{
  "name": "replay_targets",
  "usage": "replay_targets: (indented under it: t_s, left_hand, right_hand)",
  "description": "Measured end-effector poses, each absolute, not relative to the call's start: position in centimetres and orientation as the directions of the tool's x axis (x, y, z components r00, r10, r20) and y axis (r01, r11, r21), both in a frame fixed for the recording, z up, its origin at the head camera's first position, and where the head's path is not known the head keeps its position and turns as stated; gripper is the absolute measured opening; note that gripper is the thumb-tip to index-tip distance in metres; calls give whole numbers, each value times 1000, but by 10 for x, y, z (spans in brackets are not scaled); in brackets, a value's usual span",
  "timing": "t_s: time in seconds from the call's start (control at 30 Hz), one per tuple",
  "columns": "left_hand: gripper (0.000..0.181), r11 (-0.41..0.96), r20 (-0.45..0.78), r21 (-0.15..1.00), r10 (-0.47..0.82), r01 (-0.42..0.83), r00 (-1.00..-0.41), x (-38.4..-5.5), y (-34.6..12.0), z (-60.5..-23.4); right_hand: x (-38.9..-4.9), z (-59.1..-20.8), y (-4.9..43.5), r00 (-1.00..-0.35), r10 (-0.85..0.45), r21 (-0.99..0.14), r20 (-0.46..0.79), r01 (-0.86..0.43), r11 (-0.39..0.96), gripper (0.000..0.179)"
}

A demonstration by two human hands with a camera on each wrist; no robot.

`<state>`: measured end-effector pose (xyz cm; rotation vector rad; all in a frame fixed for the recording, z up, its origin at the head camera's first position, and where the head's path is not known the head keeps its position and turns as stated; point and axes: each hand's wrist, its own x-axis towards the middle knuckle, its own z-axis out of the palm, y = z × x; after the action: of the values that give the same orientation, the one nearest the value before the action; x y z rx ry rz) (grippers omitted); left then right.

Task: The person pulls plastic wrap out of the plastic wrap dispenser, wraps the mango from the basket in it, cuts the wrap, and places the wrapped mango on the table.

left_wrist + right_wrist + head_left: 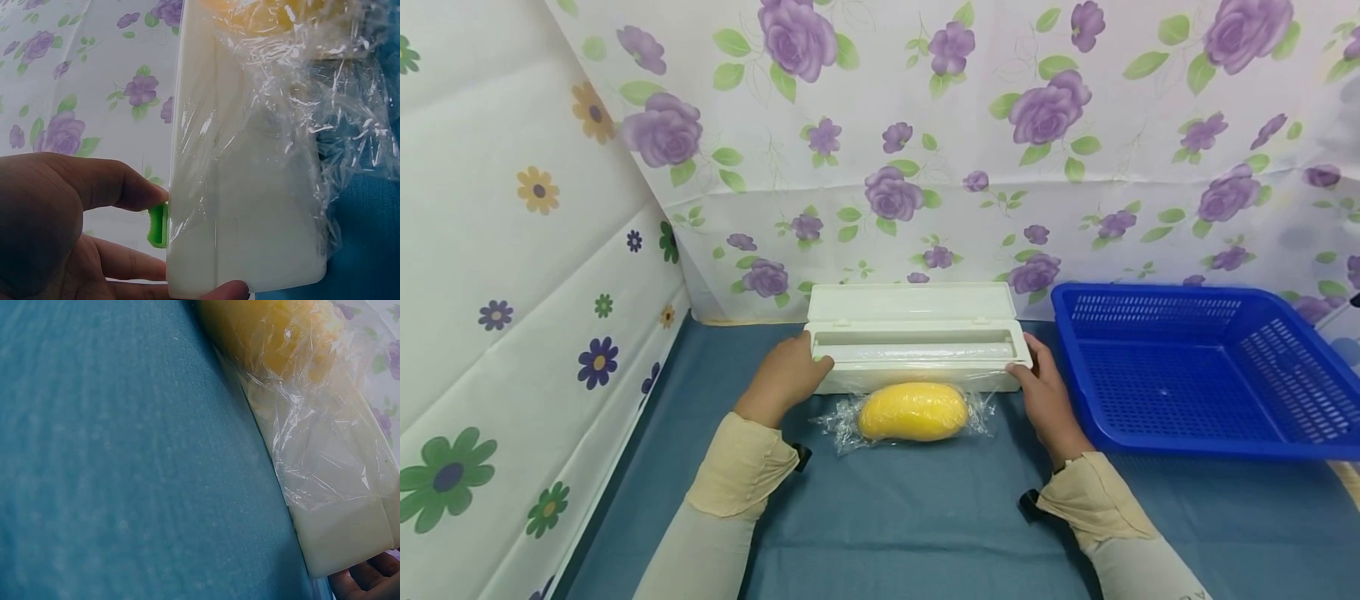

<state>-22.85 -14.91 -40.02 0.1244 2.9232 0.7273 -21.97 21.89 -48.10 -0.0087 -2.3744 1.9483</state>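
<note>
A white cling film dispenser (850, 382) lies across the cloth with its lid (910, 302) raised at the back and a film roll (917, 351) inside. My left hand (786, 375) grips its left end. In the left wrist view the thumb touches a green slider (159, 226) at the box edge. The right hand (1047, 400) holds the other end, thumb on the front edge and fingers around the side. Close in front of the box lies a smooth yellow oblong object (913, 411), loosely covered in crinkled cling film (848, 423). Some film also lies over the box front.
A blue plastic basket (1165, 442) stands to the right of the dispenser. Blue-green cloth (895, 525) covers the table. Flowered sheets (850, 167) hang behind and along the left side.
</note>
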Motion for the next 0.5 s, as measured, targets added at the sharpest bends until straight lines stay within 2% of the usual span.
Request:
replay_targets:
  t_s: [0.5]
  left_hand:
    - [63, 886, -97, 459, 125, 67, -987, -227, -150, -398]
  right_hand:
    - [-219, -480, 219, -998, 49, -978, 47, -36, 203, 64]
